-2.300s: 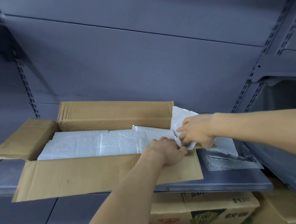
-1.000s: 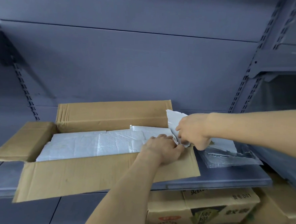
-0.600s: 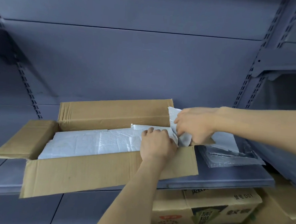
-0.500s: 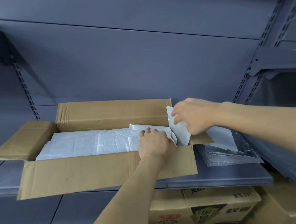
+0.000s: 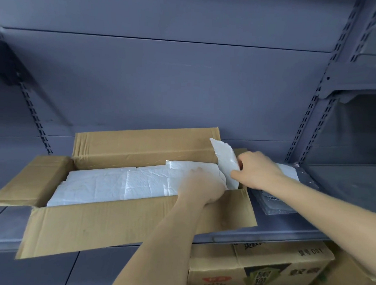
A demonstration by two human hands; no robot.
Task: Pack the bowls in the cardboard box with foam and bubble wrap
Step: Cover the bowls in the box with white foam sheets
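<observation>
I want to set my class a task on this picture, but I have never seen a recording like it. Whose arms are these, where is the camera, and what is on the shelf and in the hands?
There is no machine here. A person wears a wide-angle camera on the head, looking forward and down, so both bare arms reach in from the bottom and the right of the picture.

An open cardboard box stands on a grey metal shelf, its flaps folded out. White foam sheets cover its inside; no bowls can be seen.

The left hand rests on the foam at the box's right end, though blur hides how its fingers lie. The right hand holds an upright foam piece at that same end.

Clear bubble wrap lies on the shelf right of the box. A printed carton sits below the shelf.
</observation>
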